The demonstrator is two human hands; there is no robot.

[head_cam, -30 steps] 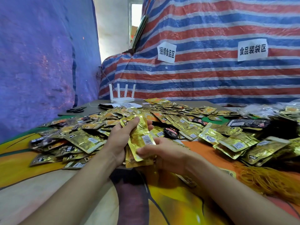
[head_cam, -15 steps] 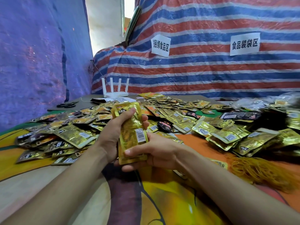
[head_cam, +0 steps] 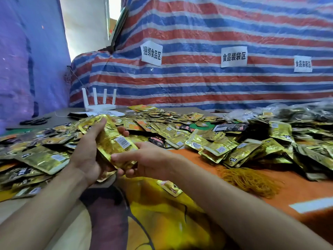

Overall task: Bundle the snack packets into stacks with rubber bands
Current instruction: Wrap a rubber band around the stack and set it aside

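Nearest: printed tabletop (head_cam: 162, 222), with 1 stray packet (head_cam: 170, 188) lying flat just below the right wrist. Above it, both hands share a stack of gold packets (head_cam: 115, 143), held clear of the surface. Left hand (head_cam: 86, 156) cradles it from the side, fingers curled round the far edge, thumb along the top. Right hand (head_cam: 146, 159) pinches the near end, thumb over, fingers under.

Judgement: foil pouches, light, thin and slick on each other. The stack will likely fan or slide unless squeezed across the flat faces near mid-length.

Rubber bands (head_cam: 250, 179) are heaped near, to the right. Beyond, loose packets (head_cam: 216, 147) blanket the tabletop. White router (head_cam: 99, 105) at the back.
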